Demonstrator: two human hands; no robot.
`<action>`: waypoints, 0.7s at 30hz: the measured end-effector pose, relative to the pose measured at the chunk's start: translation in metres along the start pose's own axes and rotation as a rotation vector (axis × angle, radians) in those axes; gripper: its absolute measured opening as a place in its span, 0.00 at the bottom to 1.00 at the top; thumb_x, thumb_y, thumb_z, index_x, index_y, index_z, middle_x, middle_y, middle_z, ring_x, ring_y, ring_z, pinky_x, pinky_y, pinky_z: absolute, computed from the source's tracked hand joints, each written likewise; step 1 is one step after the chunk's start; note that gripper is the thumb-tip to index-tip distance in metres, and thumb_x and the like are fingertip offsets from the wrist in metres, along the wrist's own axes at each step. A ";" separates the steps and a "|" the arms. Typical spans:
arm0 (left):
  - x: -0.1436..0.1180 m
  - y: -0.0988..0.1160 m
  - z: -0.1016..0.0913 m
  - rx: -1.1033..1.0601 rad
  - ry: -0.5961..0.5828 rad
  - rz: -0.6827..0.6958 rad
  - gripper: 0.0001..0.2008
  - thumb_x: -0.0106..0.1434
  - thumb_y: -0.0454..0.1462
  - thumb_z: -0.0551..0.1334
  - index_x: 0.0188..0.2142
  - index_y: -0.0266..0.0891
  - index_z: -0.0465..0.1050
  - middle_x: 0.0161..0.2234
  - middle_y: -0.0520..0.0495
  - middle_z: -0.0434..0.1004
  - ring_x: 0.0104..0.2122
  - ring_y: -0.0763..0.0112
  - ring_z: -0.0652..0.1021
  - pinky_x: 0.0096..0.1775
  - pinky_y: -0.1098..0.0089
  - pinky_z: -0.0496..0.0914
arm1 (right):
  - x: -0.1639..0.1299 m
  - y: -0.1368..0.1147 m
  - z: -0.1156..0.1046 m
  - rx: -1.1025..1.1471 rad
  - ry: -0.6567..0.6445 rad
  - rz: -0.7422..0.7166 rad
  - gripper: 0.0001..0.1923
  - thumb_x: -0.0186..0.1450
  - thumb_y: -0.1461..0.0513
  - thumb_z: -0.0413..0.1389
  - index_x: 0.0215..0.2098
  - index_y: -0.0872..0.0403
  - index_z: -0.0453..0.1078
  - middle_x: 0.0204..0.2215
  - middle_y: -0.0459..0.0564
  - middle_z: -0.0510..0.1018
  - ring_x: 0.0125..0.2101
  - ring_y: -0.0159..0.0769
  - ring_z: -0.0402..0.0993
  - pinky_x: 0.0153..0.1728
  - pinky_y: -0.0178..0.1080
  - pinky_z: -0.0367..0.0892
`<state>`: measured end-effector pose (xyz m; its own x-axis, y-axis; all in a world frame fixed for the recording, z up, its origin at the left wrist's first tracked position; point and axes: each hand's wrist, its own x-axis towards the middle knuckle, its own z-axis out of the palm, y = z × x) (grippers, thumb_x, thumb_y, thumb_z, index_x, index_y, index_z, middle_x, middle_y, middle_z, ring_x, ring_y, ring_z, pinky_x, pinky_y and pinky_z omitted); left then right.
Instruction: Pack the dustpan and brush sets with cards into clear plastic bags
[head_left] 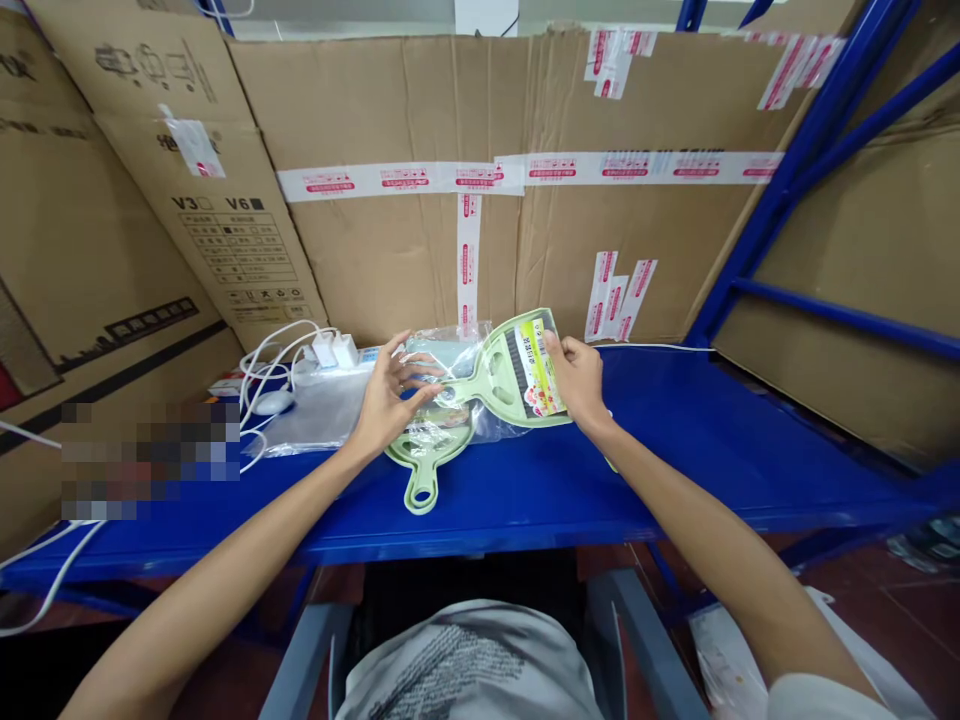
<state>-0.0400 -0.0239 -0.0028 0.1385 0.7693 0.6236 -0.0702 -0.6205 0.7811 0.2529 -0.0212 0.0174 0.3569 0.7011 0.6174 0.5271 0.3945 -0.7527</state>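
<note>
The green dustpan (486,380) is above the blue table (675,430), between the hands, handle pointing left, long axis running sideways. The right hand (579,380) grips its wide end; the left hand (397,390) curls near the handle, grip unclear. Whether the clear bag (450,348) holds anything is unclear.

Taped cardboard panels (390,260) are enclosing a blue worktop (690,430), blue metal framing (796,178) is rising beside it, and clear plastic bags (322,415) are lying there, suggesting a workshop or warehouse packing station.
</note>
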 end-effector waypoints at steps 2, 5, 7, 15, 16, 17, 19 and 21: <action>0.000 -0.002 0.001 -0.007 0.027 -0.021 0.46 0.53 0.34 0.78 0.65 0.54 0.59 0.51 0.46 0.76 0.44 0.62 0.84 0.42 0.65 0.79 | -0.002 0.003 0.004 -0.001 -0.054 0.015 0.35 0.67 0.36 0.56 0.19 0.50 0.51 0.17 0.40 0.56 0.23 0.30 0.51 0.23 0.36 0.47; -0.001 -0.005 0.002 0.043 0.016 -0.023 0.48 0.52 0.36 0.78 0.67 0.54 0.57 0.50 0.45 0.75 0.42 0.61 0.83 0.43 0.64 0.79 | -0.009 0.007 0.012 0.005 -0.162 0.046 0.35 0.65 0.34 0.56 0.18 0.50 0.55 0.17 0.41 0.59 0.23 0.31 0.53 0.22 0.35 0.48; -0.001 -0.007 0.002 0.111 -0.017 0.006 0.48 0.54 0.37 0.78 0.68 0.53 0.56 0.47 0.46 0.76 0.41 0.61 0.82 0.44 0.62 0.78 | -0.015 0.008 0.017 0.024 -0.235 0.082 0.34 0.65 0.34 0.55 0.19 0.50 0.58 0.17 0.42 0.61 0.22 0.31 0.55 0.21 0.35 0.48; -0.007 0.004 -0.002 0.447 0.140 0.141 0.50 0.48 0.43 0.82 0.67 0.49 0.62 0.49 0.43 0.73 0.51 0.51 0.74 0.57 0.54 0.71 | -0.015 0.018 0.025 0.112 -0.167 0.182 0.34 0.62 0.33 0.58 0.19 0.50 0.58 0.17 0.43 0.65 0.22 0.32 0.60 0.20 0.35 0.53; -0.008 0.006 -0.001 0.487 0.191 0.182 0.53 0.46 0.43 0.83 0.67 0.49 0.62 0.54 0.40 0.70 0.57 0.47 0.71 0.60 0.52 0.69 | -0.014 0.018 0.024 0.123 -0.144 0.181 0.34 0.62 0.32 0.58 0.20 0.50 0.58 0.17 0.43 0.65 0.22 0.32 0.61 0.20 0.35 0.54; -0.009 0.008 0.000 0.500 0.238 0.206 0.55 0.44 0.44 0.84 0.68 0.50 0.61 0.59 0.39 0.66 0.63 0.44 0.66 0.62 0.50 0.67 | -0.012 0.018 0.024 0.135 -0.121 0.178 0.34 0.62 0.32 0.58 0.20 0.50 0.58 0.17 0.43 0.66 0.22 0.33 0.62 0.20 0.35 0.55; -0.009 0.009 0.004 0.424 0.295 0.184 0.57 0.44 0.46 0.84 0.69 0.52 0.58 0.65 0.39 0.59 0.67 0.43 0.62 0.62 0.51 0.69 | -0.011 0.018 0.022 0.155 -0.080 0.167 0.34 0.63 0.32 0.57 0.20 0.49 0.57 0.17 0.44 0.67 0.22 0.34 0.63 0.20 0.36 0.56; -0.007 0.007 0.008 0.226 0.264 0.059 0.53 0.48 0.47 0.82 0.68 0.55 0.57 0.63 0.40 0.63 0.63 0.49 0.69 0.57 0.55 0.74 | -0.010 0.017 0.021 0.163 -0.043 0.158 0.34 0.63 0.32 0.57 0.21 0.49 0.57 0.17 0.44 0.67 0.23 0.34 0.64 0.20 0.36 0.57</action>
<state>-0.0336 -0.0353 -0.0018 -0.1219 0.7257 0.6772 0.1538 -0.6602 0.7352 0.2420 -0.0094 -0.0065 0.3895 0.7852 0.4815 0.3349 0.3662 -0.8682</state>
